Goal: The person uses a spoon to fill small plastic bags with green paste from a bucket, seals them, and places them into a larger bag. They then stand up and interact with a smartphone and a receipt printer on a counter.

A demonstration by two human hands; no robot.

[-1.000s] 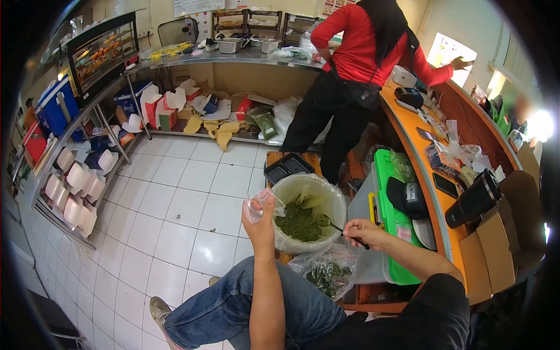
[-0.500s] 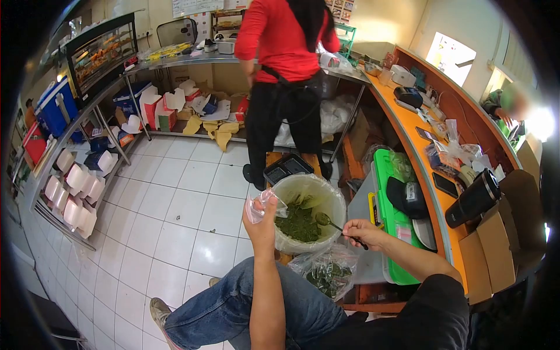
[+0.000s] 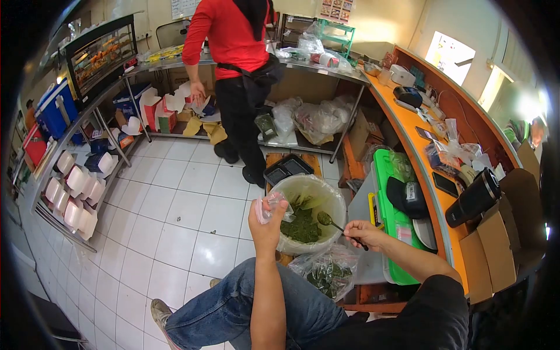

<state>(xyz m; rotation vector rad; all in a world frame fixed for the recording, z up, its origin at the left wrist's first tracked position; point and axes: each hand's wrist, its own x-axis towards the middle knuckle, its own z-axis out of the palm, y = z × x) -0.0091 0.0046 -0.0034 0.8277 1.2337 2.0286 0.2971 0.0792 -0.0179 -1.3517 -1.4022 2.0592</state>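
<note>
My left hand (image 3: 267, 224) is closed on a small clear plastic bag (image 3: 273, 205), held over the left rim of a lined bucket (image 3: 333, 201). Inside the bucket lies a dark green, paste-like mass (image 3: 302, 226). In my right hand (image 3: 363, 233) is a dark-handled spoon (image 3: 339, 226), its bowl heaped with the green stuff above the bucket's right side. A larger clear bag (image 3: 329, 274) with green contents sits just below the bucket, near my knee.
A black compartment tray (image 3: 289, 170) rests on a wooden stool behind the bucket. A green-lidded bin (image 3: 391, 204) with a black cap (image 3: 407, 198) stands at the right. Beyond is an orange counter (image 3: 429, 166) with a black tumbler (image 3: 473, 198). A person in red (image 3: 236, 41) stands at the back table.
My left hand and the small bag have shifted slightly right. The spoon stays almost in place. The person in red has moved left, leaving plastic bags under the back table visible.
</note>
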